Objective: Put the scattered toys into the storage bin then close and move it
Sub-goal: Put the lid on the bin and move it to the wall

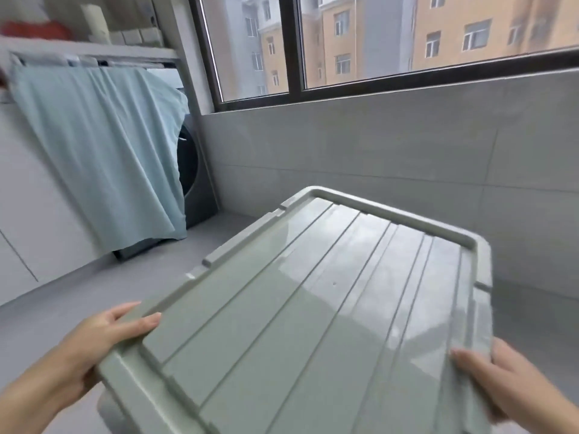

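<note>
i see a grey floor (94,296) running back to a grey tiled wall (376,145), with a dark-framed window (407,36) above it. at left a pale blue cloth (103,151) hangs below a shelf (94,48), over a dark washer (191,170) in the corner. the green bin (106,408) fills the near middle with its lid (313,308) on; i cannot tell if it rests on the floor. bare floor shows left of it and past its far right edge. the left hand (94,346) grips the lid's near left corner, thumb on top. the right hand (501,380) grips the near right edge, thumb on top, other fingers hidden.
</note>
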Demonstrator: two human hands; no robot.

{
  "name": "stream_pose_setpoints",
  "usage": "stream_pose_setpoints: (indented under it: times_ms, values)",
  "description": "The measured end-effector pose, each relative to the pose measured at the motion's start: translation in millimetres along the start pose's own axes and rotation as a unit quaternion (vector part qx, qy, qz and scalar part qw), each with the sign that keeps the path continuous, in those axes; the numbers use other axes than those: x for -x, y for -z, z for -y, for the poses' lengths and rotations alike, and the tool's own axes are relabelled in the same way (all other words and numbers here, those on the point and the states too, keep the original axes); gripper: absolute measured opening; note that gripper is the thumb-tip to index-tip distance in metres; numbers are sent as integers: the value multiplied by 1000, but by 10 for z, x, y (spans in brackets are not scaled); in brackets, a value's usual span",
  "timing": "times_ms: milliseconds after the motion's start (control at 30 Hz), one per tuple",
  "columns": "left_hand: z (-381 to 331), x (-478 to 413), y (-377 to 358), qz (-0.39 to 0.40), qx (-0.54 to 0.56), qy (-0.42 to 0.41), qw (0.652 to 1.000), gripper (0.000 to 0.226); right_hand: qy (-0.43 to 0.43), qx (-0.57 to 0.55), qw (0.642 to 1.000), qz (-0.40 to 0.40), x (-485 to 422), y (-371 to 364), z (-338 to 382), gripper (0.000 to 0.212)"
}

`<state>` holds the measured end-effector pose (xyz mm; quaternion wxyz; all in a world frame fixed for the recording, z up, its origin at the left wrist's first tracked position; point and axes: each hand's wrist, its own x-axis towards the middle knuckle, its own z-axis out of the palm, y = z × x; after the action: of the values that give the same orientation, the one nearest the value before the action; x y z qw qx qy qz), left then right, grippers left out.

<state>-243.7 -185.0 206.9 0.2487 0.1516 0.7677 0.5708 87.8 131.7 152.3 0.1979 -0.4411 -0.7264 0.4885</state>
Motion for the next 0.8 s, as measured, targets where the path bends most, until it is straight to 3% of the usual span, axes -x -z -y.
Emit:
stream_pose_setpoints:
  times_ms: [67,133,200,333,400,500,567,633,700,800]
  values:
    - [233,-100,200,-31,-54,3,998,63,-15,127,988,82,-28,-220,53,19]
    - [487,-220,255,-99,-123,-23,987,39,-11,184,976,116,-61,-433,45,36]
    - [735,-346,302,-153,-194,-50,968,29,-27,213,970,118,-105,-580,4,49]
    - [1139,-535,488,-162,-178,-2,971,23,-11,236,967,95,-183,-797,-70,34]
    - [1359,-647,607,-154,-184,9,971,39,-7,242,967,83,-224,-825,-105,33]
    - [1786,-915,802,-139,-163,22,977,63,-42,197,975,97,-285,-848,-116,32]
    - [1873,-1007,847,-128,-166,25,978,62,-86,116,982,120,-400,-812,-53,32]
    - [2083,-1245,1066,-63,-181,13,981,61,-119,25,988,96,-528,-744,-19,27]
    - [2099,-1369,1144,-47,-189,6,981,67,-125,-77,987,68,-607,-710,-3,28]
    - [1560,-1203,768,-76,-197,-1,977,38,-164,-189,966,59,-656,-780,-75,24]
